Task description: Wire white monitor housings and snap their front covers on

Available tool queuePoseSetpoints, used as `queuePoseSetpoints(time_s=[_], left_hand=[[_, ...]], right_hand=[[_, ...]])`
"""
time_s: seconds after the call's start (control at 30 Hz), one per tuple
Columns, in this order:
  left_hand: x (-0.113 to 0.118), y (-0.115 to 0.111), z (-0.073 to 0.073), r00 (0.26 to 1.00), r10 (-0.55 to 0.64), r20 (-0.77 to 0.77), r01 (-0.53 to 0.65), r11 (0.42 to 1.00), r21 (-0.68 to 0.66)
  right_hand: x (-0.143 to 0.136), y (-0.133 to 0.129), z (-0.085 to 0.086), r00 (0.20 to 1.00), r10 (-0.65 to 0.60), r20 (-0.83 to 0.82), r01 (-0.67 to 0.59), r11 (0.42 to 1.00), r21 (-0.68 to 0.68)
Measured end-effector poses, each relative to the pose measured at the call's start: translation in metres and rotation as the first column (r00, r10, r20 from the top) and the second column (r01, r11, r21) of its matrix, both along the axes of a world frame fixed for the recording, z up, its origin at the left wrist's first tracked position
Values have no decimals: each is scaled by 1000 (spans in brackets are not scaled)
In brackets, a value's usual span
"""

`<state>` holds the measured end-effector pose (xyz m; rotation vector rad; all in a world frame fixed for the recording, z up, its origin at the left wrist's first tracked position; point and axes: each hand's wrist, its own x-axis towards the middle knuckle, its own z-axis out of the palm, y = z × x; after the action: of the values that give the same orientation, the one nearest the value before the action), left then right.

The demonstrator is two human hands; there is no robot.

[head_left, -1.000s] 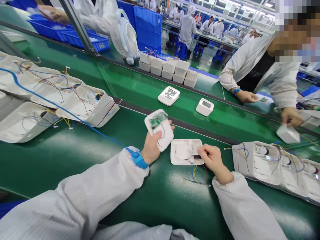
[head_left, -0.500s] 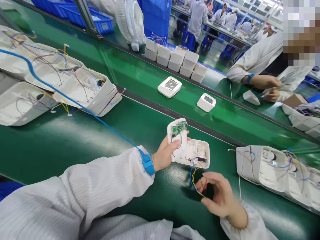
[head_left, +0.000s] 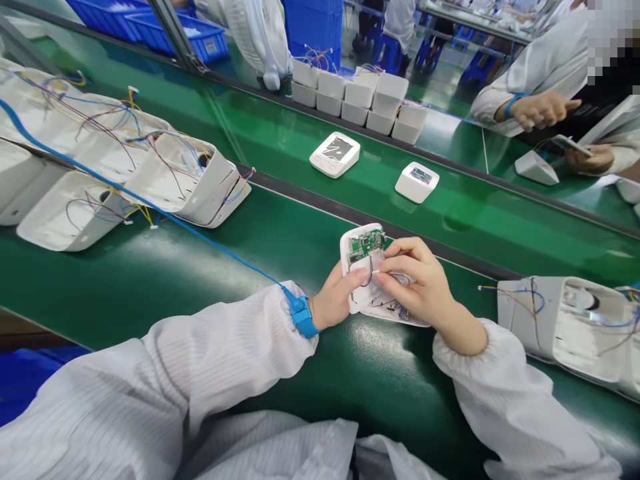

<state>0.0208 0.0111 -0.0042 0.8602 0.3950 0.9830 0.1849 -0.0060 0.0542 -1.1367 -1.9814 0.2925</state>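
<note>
My left hand [head_left: 334, 297], a blue wrist strap [head_left: 303, 316] on its wrist, is closed around a white plastic housing half with a green circuit board [head_left: 366, 245] in its upper part. Its thumb presses on the inner face. Behind and below that half lies a second open white shell [head_left: 385, 308], partly covered by my hands. My right hand [head_left: 423, 283] is closed in a pinch beside the board, with a small white wire connector [head_left: 376, 272] at its fingertips. A dark wire [head_left: 371, 265] loops next to it. The other wires are mostly hidden behind my right fingers.
Wired white shells [head_left: 185, 177] are piled on the left, and more shells [head_left: 545, 313] lie at right. Two white devices with screens [head_left: 336, 155] sit on the green conveyor belt. Beyond stand stacked white housings [head_left: 357, 100]. A co-worker's hands [head_left: 547, 112] are at far right.
My right hand has moved up and left from below the shell to the circuit board, bringing the wires along. My left hand keeps its hold. The co-worker's hands have moved apart.
</note>
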Motion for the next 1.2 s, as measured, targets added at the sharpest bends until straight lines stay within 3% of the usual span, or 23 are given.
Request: queuePoseSetpoints(time_s=[0.17, 0.23, 0.3, 0.4, 0.53, 0.67, 0.73, 0.93, 1.07, 1.2], left_hand=[[-1, -1, 6, 999, -53, -11, 53, 998, -24], [-1, -2, 7, 998, -59, 1, 59, 998, -29], [-1, -3, 5, 998, -65, 16, 65, 997, -41], [-2, -4, 2, 997, -67, 25, 68, 996, -57], [-3, -6, 1, 998, -61, 1, 61, 997, -47], [-4, -5, 3, 999, -50, -1, 50, 998, -26], [-4, -5, 3, 999, -37, -22, 37, 999, -8], [-4, -6, 2, 996, -5, -93, 11, 998, 67], [-4, -6, 2, 987, 70, -142, -48, 987, 152], [-5, -4, 1, 982, 70, -177, -34, 980, 197]], right_hand=[[5, -9, -16, 956, -125, -266, 45, 956, -289], [7, -8, -18, 936, -199, -290, 97, 939, -330], [6, -7, -17, 932, -270, -243, 201, 940, -274], [6, -5, -15, 943, -331, -42, 328, 942, -72], [10, -4, -18, 905, -359, 229, 346, 933, 96], [13, -3, -23, 843, -381, 379, 332, 924, 190], [13, -2, -23, 838, -385, 387, 337, 922, 188], [12, 0, -21, 887, -342, 311, 360, 933, 0], [11, -2, -19, 907, -242, 345, 238, 970, 54], [11, -3, -19, 905, -157, 396, 135, 987, 83]])
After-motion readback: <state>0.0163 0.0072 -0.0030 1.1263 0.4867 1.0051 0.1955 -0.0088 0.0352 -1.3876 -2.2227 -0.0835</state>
